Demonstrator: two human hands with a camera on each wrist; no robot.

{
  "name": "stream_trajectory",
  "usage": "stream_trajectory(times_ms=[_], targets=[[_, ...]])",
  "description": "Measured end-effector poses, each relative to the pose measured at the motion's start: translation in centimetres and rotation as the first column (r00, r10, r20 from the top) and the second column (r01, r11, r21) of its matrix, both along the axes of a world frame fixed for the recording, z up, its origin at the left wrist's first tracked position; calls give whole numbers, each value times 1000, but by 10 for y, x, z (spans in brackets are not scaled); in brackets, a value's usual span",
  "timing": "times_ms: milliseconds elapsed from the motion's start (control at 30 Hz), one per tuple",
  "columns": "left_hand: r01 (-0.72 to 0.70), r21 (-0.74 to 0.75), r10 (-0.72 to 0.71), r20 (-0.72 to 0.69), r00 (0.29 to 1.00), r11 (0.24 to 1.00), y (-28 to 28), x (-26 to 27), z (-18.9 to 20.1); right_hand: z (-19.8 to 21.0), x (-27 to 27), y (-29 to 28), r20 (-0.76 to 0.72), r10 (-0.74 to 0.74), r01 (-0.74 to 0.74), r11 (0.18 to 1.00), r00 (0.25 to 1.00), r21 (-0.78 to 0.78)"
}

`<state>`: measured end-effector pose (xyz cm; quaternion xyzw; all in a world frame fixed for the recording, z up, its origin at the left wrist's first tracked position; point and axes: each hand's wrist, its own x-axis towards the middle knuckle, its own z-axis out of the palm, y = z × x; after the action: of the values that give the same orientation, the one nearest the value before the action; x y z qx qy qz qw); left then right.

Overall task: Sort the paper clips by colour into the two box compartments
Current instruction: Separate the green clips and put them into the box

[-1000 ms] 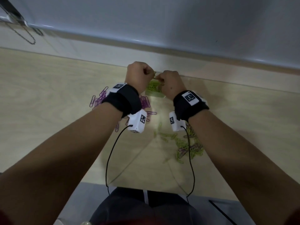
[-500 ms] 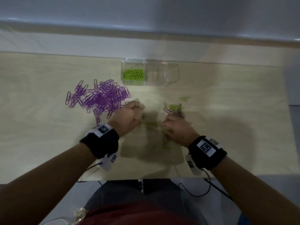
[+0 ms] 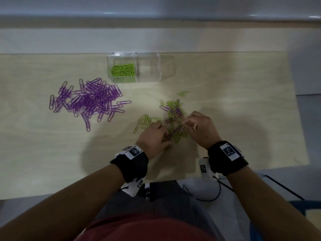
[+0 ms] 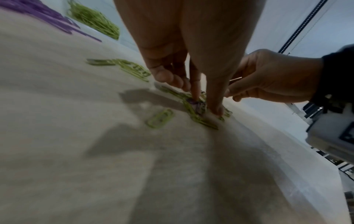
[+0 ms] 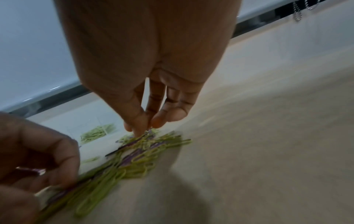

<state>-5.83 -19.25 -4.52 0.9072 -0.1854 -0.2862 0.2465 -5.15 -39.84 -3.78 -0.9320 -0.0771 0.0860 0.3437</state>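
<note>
A clear two-compartment box [image 3: 166, 57] stands at the table's far side. Green paper clips [image 3: 123, 71] fill its left compartment, and the right compartment [image 3: 154, 68] looks empty. A big pile of purple clips [image 3: 86, 100] lies to the left. A mixed green and purple pile [image 3: 173, 110] lies in the middle, in front of the box. My left hand [image 3: 165, 134] pinches clips at the near edge of this pile, thumb and forefinger [image 4: 195, 91] on a purple clip [image 4: 196, 104]. My right hand [image 3: 186, 125] pinches clips [image 5: 145, 136] on the pile's right.
Loose green clips [image 3: 144, 120] lie just left of my left hand, and a few more green ones [image 3: 182, 93] lie nearer the box. The table's front edge [image 3: 52, 193] runs close to my body. A wall rail [image 3: 156, 18] runs behind the box.
A second ago both hands were up at the box over the green compartment. They have come back toward me and now pick in the mixed pile.
</note>
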Motion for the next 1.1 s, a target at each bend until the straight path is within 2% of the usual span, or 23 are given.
stream_trajectory(times_ms=[200,300,433,500,600,700,800,867,933,1033,1100], targets=[[-140,-3,140,-60,988,990,-5,3,-7,-15,-16,7,-143,36,-49,995,989,-85],[-145,-35,143,-54,988,989,2,6,-9,-18,-15,14,-165,1,-22,992,986,-125],[-116,-155,114,-22,993,981,13,7,-8,-16,-9,17,-195,-6,-24,988,981,-153],[-168,-229,162,-44,986,959,17,9,-4,-14,-7,16,-215,5,-40,986,977,-160],[-261,-288,246,-87,965,921,22,15,3,-15,-6,13,-232,0,-24,995,973,-98],[-349,-310,345,-72,936,884,29,25,7,-10,-5,10,-178,-27,34,999,984,36],[-305,-206,330,102,938,930,38,38,1,-1,-5,4,-103,-129,139,985,986,100],[-206,-77,219,274,936,976,40,44,-1,1,-5,0,-59,-236,241,965,970,108],[-138,-17,135,360,923,990,36,41,2,-1,-4,-6,-33,-375,377,922,926,92],[-106,60,80,334,939,993,21,25,6,-11,-2,-19,-39,-562,563,826,826,32],[-110,210,52,263,963,972,12,15,5,-18,-5,-24,6,-582,581,812,813,-52]])
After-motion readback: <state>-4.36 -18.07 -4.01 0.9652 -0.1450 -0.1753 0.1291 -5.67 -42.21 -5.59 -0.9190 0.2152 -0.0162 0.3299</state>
